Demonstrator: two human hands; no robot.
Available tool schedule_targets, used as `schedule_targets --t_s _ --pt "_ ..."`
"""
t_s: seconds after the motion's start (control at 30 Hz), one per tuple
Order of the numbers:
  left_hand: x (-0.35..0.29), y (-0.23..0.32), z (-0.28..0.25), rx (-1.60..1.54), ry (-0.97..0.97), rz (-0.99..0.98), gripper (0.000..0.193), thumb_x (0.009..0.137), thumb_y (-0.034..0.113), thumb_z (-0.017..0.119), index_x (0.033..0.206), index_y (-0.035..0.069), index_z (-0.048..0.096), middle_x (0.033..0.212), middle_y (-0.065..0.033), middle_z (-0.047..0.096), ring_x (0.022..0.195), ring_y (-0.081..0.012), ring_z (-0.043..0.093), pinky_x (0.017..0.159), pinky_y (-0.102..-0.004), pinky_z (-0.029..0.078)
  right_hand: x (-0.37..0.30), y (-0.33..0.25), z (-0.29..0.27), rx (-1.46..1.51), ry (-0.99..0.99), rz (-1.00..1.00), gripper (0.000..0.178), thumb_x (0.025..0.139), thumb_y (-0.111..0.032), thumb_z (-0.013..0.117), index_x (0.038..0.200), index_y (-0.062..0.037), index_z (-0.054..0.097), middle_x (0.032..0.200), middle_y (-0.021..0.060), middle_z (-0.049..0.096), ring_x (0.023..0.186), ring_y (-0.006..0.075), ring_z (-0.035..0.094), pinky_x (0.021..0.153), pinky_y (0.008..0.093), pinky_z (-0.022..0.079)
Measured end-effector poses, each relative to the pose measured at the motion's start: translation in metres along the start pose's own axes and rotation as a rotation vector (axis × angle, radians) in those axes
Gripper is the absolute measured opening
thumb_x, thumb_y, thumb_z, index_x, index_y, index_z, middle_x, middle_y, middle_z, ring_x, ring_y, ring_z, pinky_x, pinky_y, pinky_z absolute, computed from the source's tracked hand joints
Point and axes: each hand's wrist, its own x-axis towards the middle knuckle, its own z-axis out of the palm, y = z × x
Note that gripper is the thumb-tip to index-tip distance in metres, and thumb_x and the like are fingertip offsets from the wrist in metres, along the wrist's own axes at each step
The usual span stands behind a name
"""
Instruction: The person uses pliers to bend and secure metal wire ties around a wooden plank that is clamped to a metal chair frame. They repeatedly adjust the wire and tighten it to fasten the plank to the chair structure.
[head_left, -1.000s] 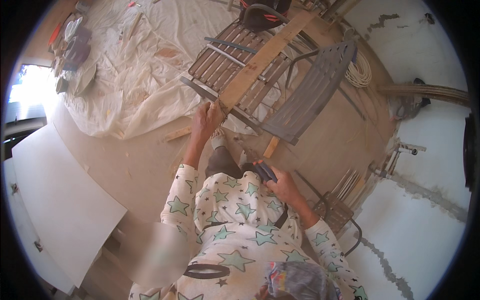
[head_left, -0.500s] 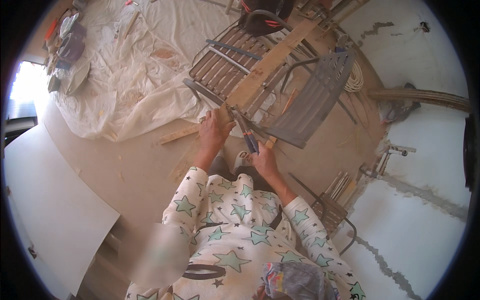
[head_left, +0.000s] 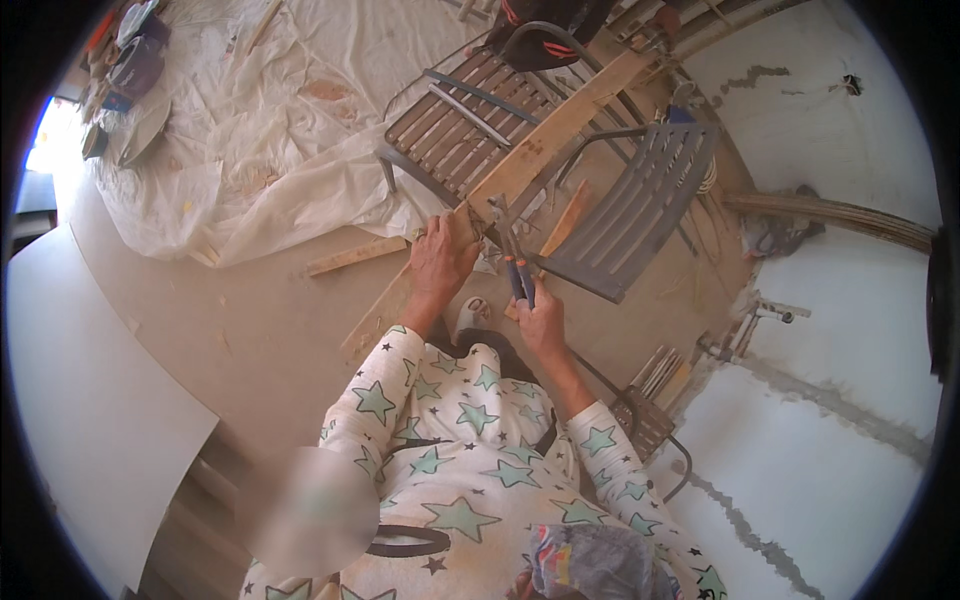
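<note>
Pliers (head_left: 515,262) with dark blue handles and grey metal jaws sat just above the centre of the frame, clamped in the right hand (head_left: 540,318), whose grip was closed around the handles. Their jaws pointed up and left and met the near end of a long pale wooden plank (head_left: 555,132); what they bit on was too small to tell. The plank ran diagonally from the centre toward the upper right, lying across a brown slatted metal chair (head_left: 455,120) tipped onto a white, stained drop cloth (head_left: 300,130). The left hand (head_left: 440,262), just left of the pliers, pressed down on the plank's lower end, its grip folded over the edge of the wood. A second, grey slatted chair (head_left: 635,215) lay right of the plank. A thin wooden strip (head_left: 355,256) lay on the beige floor (head_left: 230,330) left of the left hand. Both forearms wore white sleeves (head_left: 430,430) printed with green stars, entering from the lower middle of the frame. A large white board (head_left: 90,420) filled the lower left.
</note>
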Motion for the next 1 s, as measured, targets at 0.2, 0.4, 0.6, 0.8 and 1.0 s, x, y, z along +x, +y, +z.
schedule_targets --t_s 0.2,0.4,0.6,0.8,1.0 --pt "0.001 0.004 0.004 0.022 0.023 0.005 0.067 0.083 0.041 0.078 0.129 -0.001 0.053 0.111 -0.0191 0.058 0.099 -0.039 0.062 0.082 -0.0467 0.05 0.013 0.007 -0.002 -0.25 -0.062 0.023 0.027 0.084 -0.005 0.067 0.11 0.0002 0.061 0.09 0.0268 0.068 0.088 0.047 0.067 0.076 0.054 0.052" --pt "0.001 0.006 0.005 0.024 0.019 -0.001 0.068 0.083 0.042 0.078 0.13 -0.001 0.052 0.111 -0.0186 0.058 0.098 -0.039 0.062 0.082 -0.0464 0.049 0.011 -0.004 -0.002 -0.331 -0.022 -0.06 0.026 0.084 -0.003 0.067 0.11 0.0003 0.062 0.09 0.0248 0.069 0.089 0.0466 0.068 0.077 0.0529 0.052" --pt "0.0 0.004 0.004 0.015 0.019 0.016 0.071 0.082 0.042 0.078 0.131 -0.002 0.051 0.114 -0.0194 0.058 0.102 -0.0393 0.061 0.084 -0.0466 0.049 0.006 0.0 -0.006 -0.141 -0.059 -0.077 0.028 0.084 -0.002 0.068 0.111 -0.0002 0.06 0.09 0.0245 0.069 0.089 0.0461 0.068 0.076 0.0532 0.052" --pt "-0.002 0.004 0.005 0.015 -0.023 0.016 0.079 0.081 0.044 0.08 0.137 -0.001 0.047 0.119 -0.0201 0.057 0.105 -0.0387 0.061 0.085 -0.0456 0.05 0.016 0.018 0.0 -0.3 -0.075 -0.018 0.026 0.082 0.0 0.069 0.106 0.0006 0.06 0.09 0.0254 0.068 0.092 0.047 0.067 0.077 0.0524 0.052" --pt "-0.005 0.002 0.005 0.014 -0.034 0.007 0.088 0.079 0.039 0.082 0.145 -0.001 0.041 0.121 -0.0194 0.056 0.106 -0.0385 0.061 0.086 -0.0464 0.049 0.001 -0.002 -0.008 -0.12 0.041 -0.044 0.026 0.082 0.0 0.069 0.107 0.0008 0.06 0.09 0.0264 0.068 0.091 0.0472 0.066 0.077 0.053 0.052"
